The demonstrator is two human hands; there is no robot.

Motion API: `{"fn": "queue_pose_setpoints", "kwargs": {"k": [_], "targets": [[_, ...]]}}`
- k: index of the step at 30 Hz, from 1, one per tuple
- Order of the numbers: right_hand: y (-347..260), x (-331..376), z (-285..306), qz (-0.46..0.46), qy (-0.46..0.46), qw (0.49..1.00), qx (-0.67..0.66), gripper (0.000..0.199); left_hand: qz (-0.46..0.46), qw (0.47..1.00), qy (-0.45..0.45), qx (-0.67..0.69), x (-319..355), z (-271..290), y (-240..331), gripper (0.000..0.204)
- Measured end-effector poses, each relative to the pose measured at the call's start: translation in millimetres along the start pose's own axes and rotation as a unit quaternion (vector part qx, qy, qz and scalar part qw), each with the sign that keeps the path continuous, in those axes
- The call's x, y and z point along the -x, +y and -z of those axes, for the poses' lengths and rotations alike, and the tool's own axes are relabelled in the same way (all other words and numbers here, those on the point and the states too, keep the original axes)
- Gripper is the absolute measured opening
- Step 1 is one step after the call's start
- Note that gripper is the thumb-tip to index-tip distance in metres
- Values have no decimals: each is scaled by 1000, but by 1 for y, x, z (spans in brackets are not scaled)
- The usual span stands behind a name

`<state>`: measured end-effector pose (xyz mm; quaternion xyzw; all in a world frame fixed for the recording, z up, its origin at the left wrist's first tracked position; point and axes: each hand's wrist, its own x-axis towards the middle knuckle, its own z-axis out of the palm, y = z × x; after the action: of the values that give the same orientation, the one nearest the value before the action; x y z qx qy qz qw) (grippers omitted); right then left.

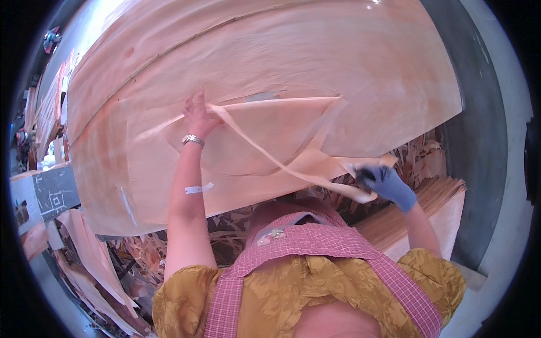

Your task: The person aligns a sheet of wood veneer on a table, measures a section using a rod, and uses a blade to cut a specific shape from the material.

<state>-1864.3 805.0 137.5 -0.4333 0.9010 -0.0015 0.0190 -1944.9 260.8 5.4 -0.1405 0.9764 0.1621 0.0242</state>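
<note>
A large stack of thin, pale orange wood veneer sheets (270, 62) fills the upper view. My left hand (197, 115), bare with a metal wristwatch, reaches up onto the top sheet and pinches one end of a long, narrow veneer strip (265, 152). The strip runs diagonally down to the right. My right hand (386, 183), in a blue glove, grips the other end of the strip at the near edge of the stack, where the torn piece widens. A smaller loose veneer piece (270, 121) lies on the top sheet between my hands.
Veneer scraps and offcuts (141, 253) pile below the stack's near edge. A second stack of veneer (434, 208) sits at lower right. A grey machine frame (48, 194) stands at left. Grey floor (479, 141) curves along the right.
</note>
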Motion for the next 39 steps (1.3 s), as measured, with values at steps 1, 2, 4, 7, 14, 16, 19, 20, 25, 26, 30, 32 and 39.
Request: {"fn": "queue_pose_setpoints", "kwargs": {"k": [1, 2, 4, 7, 14, 16, 19, 20, 25, 26, 30, 32, 39], "targets": [[-3, -25, -12, 36, 53, 992, 108, 25, -6, 1000, -4, 6, -2, -2, -5, 132], [-5, -68, -26, -120, 24, 990, -65, 23, -14, 1000, -9, 11, -5, -5, -9, 132], [2, -163, -49, -135, 77, 976, -153, 25, -3, 1000, -17, -6, -7, -5, -4, 122], [6, -236, -113, -154, -1, 974, -165, 28, -19, 1000, -10, -13, -9, 4, -7, 98], [-15, -263, -102, -186, -63, 969, -146, 30, -185, 979, 78, -25, -11, 57, -78, 10], [-8, -260, -106, -182, -60, 971, -141, 30, -212, 971, 104, -36, 12, 77, -84, 5], [-8, -261, -103, -190, -81, 967, -148, 32, -209, 972, 96, -40, 93, 105, -97, 6], [-5, -259, -105, -192, -86, 967, -143, 33, -217, 969, 118, -32, 128, 107, -107, 7], [-7, -263, -106, -197, -103, 964, -147, 34, -79, 989, -114, -42, 301, 116, -139, 5], [-6, -262, -107, -193, -105, 964, -147, 34, -76, 980, -185, -2, 318, 128, -134, 9], [1, -262, -118, -184, -100, 967, -145, 35, 28, 940, -212, 264, 270, 142, -72, 23], [2, -265, -121, -176, -93, 970, -142, 35, -76, 965, -26, 250, 218, 96, -53, 33], [15, -264, -130, -164, -59, 962, -209, 37, -22, 999, -31, -24, 69, 7, -47, 42]]}}
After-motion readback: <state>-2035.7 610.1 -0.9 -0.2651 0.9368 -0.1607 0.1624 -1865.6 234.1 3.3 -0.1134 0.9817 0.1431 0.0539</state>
